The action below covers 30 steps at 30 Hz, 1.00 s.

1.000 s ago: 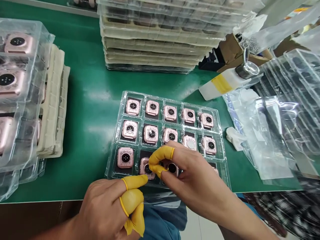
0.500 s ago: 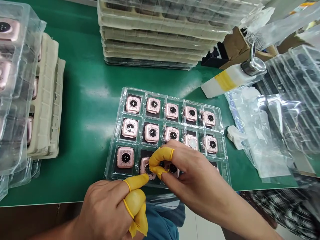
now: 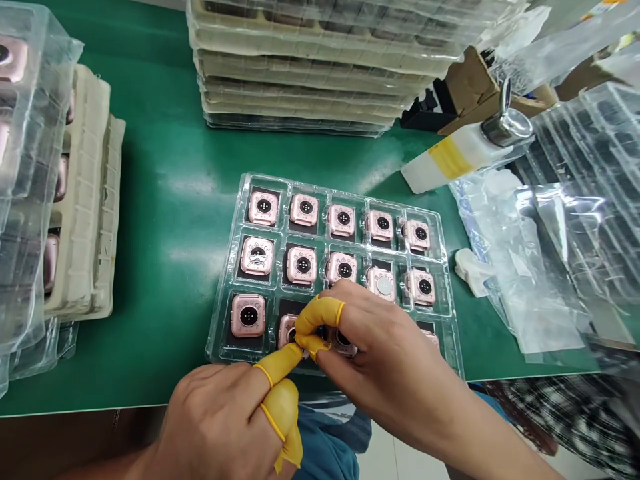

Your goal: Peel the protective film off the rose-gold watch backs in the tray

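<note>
A clear plastic tray (image 3: pixel 223 293) holds rows of pink smartwatch bodies, back side up. In its front row, second from the left, lies a watch (image 3: pixel 287 328) that both hands touch or nearly touch. My right hand (image 3: pixel 380 347), with yellow finger cots, pinches thumb and index finger together at that watch's right edge; what is between the fingertips is hidden. My left hand (image 3: pixel 220 413) also wears yellow cots. Its index finger stretches onto the watch's lower edge, while the thumb stays apart below. A neighbouring watch (image 3: pixel 343 339) is partly covered by my right hand.
Tall stacked trays (image 3: pixel 300 87) stand at the back. Another tray stack (image 3: pixel 85 200) holds more watches at the left. A white pump bottle (image 3: pixel 445 160) stands right, before a cardboard box (image 3: pixel 470 87). Clear plastic bags (image 3: pixel 530 267) and crumpled tissue (image 3: pixel 473 270) lie at the right.
My left index fingertip has moved right and slightly up, closer to my right fingertips. The right hand has shifted slightly left and stays pinched at the same watch.
</note>
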Each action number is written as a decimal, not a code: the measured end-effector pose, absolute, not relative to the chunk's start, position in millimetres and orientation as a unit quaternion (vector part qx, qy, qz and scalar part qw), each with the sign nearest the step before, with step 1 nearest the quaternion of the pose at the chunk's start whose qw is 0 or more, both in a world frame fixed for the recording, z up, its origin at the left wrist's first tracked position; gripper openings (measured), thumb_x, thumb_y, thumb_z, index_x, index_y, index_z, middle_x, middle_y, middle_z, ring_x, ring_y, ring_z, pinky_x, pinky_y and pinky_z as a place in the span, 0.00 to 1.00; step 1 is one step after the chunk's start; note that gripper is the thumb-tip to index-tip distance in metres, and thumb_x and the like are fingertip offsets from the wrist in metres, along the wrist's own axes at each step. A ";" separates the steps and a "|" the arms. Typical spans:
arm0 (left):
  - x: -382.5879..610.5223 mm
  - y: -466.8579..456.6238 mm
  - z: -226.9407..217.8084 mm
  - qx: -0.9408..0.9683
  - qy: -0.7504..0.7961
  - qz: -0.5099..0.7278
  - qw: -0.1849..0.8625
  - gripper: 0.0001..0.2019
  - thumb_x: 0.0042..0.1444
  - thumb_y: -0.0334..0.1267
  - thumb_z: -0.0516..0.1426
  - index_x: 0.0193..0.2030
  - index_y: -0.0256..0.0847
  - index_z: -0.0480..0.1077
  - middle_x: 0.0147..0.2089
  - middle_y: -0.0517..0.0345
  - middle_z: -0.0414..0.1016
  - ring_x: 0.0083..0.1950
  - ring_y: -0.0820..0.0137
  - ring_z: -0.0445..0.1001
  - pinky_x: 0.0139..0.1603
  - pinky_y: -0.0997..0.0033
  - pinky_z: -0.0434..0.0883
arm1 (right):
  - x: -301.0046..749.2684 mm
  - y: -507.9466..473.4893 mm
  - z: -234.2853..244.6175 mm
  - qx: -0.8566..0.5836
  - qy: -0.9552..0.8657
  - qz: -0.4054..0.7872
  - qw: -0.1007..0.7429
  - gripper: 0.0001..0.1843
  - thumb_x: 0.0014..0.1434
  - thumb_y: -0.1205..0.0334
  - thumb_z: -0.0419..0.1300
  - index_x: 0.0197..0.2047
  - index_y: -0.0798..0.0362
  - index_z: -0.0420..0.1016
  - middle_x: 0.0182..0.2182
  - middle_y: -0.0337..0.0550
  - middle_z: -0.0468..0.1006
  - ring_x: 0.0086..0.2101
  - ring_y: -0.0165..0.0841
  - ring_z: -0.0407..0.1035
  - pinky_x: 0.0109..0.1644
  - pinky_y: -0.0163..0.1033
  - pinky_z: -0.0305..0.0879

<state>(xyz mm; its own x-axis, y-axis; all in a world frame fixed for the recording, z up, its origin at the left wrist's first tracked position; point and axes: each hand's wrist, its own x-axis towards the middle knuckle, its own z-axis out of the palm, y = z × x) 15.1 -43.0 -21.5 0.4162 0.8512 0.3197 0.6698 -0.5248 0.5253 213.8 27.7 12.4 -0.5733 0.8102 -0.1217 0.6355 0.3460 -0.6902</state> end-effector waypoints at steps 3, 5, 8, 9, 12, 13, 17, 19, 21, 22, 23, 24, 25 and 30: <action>15.6 -42.7 -23.0 0.830 0.458 0.275 0.160 0.13 0.57 0.29 0.53 0.25 0.43 0.73 0.21 0.61 0.72 0.20 0.69 0.69 0.20 0.64 0.65 | 218.2 26.9 12.1 -0.437 -0.828 0.322 0.138 0.14 0.61 0.78 0.56 0.43 0.51 0.75 0.36 0.42 0.77 0.37 0.37 0.68 0.38 0.41 0.64; 14.4 -44.5 -25.5 0.830 0.454 0.279 0.164 0.11 0.58 0.29 0.53 0.28 0.43 0.75 0.27 0.60 0.78 0.21 0.69 0.71 0.21 0.64 0.66 | 221.5 26.8 12.0 -0.446 -0.834 0.284 0.157 0.12 0.63 0.76 0.57 0.45 0.51 0.75 0.37 0.45 0.76 0.37 0.38 0.68 0.37 0.42 0.65; 10.8 -48.9 -30.2 0.827 0.447 0.293 0.178 0.09 0.58 0.29 0.54 0.33 0.43 0.75 0.34 0.57 0.84 0.23 0.69 0.74 0.23 0.65 0.68 | 222.5 26.6 11.4 -0.453 -0.841 0.251 0.155 0.09 0.64 0.72 0.59 0.46 0.51 0.76 0.36 0.46 0.75 0.36 0.39 0.69 0.36 0.42 0.65; 9.4 -50.1 -31.5 0.825 0.447 0.294 0.184 0.09 0.59 0.29 0.53 0.34 0.43 0.75 0.34 0.57 0.84 0.23 0.69 0.74 0.23 0.66 0.68 | 221.4 26.4 10.8 -0.449 -0.848 0.243 0.142 0.08 0.64 0.70 0.60 0.46 0.51 0.77 0.36 0.46 0.75 0.36 0.39 0.68 0.35 0.42 0.65; 5.5 -51.4 -32.8 0.823 0.449 0.288 0.193 0.09 0.62 0.30 0.53 0.37 0.41 0.75 0.35 0.54 0.84 0.25 0.68 0.77 0.26 0.65 0.71 | 216.1 26.1 7.6 -0.435 -0.870 0.207 0.103 0.06 0.64 0.66 0.62 0.43 0.53 0.80 0.35 0.47 0.73 0.34 0.40 0.67 0.33 0.43 0.63; 4.7 -50.9 -32.2 0.824 0.449 0.285 0.195 0.09 0.62 0.31 0.53 0.37 0.41 0.75 0.36 0.53 0.85 0.26 0.67 0.78 0.26 0.65 0.72 | 214.4 26.3 6.3 -0.433 -0.875 0.195 0.096 0.05 0.65 0.66 0.62 0.42 0.54 0.80 0.34 0.47 0.72 0.33 0.40 0.66 0.33 0.43 0.62; 3.6 -47.0 -26.6 0.828 0.441 0.280 0.203 0.09 0.61 0.29 0.54 0.35 0.42 0.75 0.39 0.55 0.86 0.27 0.68 0.79 0.27 0.66 0.73 | 211.5 29.3 1.6 -0.434 -0.876 0.187 0.097 0.10 0.68 0.66 0.60 0.36 0.53 0.81 0.32 0.45 0.71 0.32 0.37 0.64 0.32 0.41 0.58; 3.6 -45.3 -24.4 0.833 0.441 0.271 0.195 0.10 0.61 0.29 0.53 0.34 0.42 0.75 0.39 0.55 0.86 0.26 0.69 0.79 0.27 0.66 0.73 | 212.0 31.0 0.9 -0.431 -0.877 0.185 0.101 0.12 0.68 0.68 0.57 0.35 0.54 0.81 0.31 0.45 0.71 0.32 0.36 0.63 0.32 0.41 0.57; 3.3 -44.2 -23.7 0.839 0.440 0.261 0.187 0.11 0.62 0.30 0.53 0.34 0.42 0.75 0.39 0.56 0.86 0.25 0.69 0.79 0.26 0.66 0.73 | 213.1 31.8 1.4 -0.428 -0.879 0.181 0.107 0.14 0.68 0.69 0.56 0.34 0.54 0.80 0.31 0.45 0.71 0.32 0.36 0.63 0.32 0.41 0.57; 3.0 -43.7 -23.8 0.840 0.437 0.265 0.182 0.11 0.62 0.30 0.52 0.34 0.42 0.75 0.39 0.56 0.86 0.25 0.69 0.79 0.26 0.66 0.72 | 213.5 31.8 2.1 -0.428 -0.878 0.185 0.107 0.13 0.68 0.70 0.56 0.34 0.54 0.80 0.31 0.44 0.72 0.32 0.36 0.64 0.33 0.41 0.58; 2.7 -43.4 -24.1 0.840 0.435 0.269 0.179 0.11 0.63 0.30 0.52 0.34 0.42 0.75 0.39 0.56 0.86 0.25 0.69 0.79 0.26 0.66 0.72 | 213.9 31.5 2.9 -0.427 -0.877 0.192 0.106 0.12 0.68 0.69 0.57 0.35 0.54 0.80 0.32 0.44 0.72 0.33 0.36 0.64 0.33 0.40 0.59; 2.4 -43.2 -24.4 0.840 0.433 0.275 0.178 0.11 0.63 0.31 0.52 0.34 0.42 0.75 0.38 0.57 0.86 0.25 0.69 0.79 0.25 0.66 0.71 | 214.1 31.0 3.8 -0.426 -0.876 0.201 0.103 0.10 0.68 0.68 0.59 0.36 0.54 0.80 0.33 0.44 0.73 0.34 0.36 0.65 0.34 0.40 0.60; 2.2 -43.1 -24.6 0.839 0.430 0.280 0.178 0.10 0.63 0.31 0.53 0.35 0.42 0.75 0.37 0.57 0.86 0.25 0.69 0.78 0.25 0.66 0.71 | 214.2 30.4 4.5 -0.425 -0.876 0.207 0.099 0.08 0.67 0.67 0.60 0.37 0.53 0.80 0.34 0.44 0.73 0.34 0.37 0.65 0.35 0.40 0.60; 8.4 -44.4 -25.4 0.839 0.424 0.289 0.179 0.09 0.62 0.30 0.54 0.36 0.41 0.74 0.38 0.56 0.86 0.25 0.68 0.79 0.24 0.65 0.71 | 215.8 30.4 5.3 -0.420 -0.886 0.179 0.086 0.11 0.69 0.66 0.58 0.35 0.54 0.80 0.32 0.44 0.72 0.33 0.37 0.63 0.34 0.41 0.58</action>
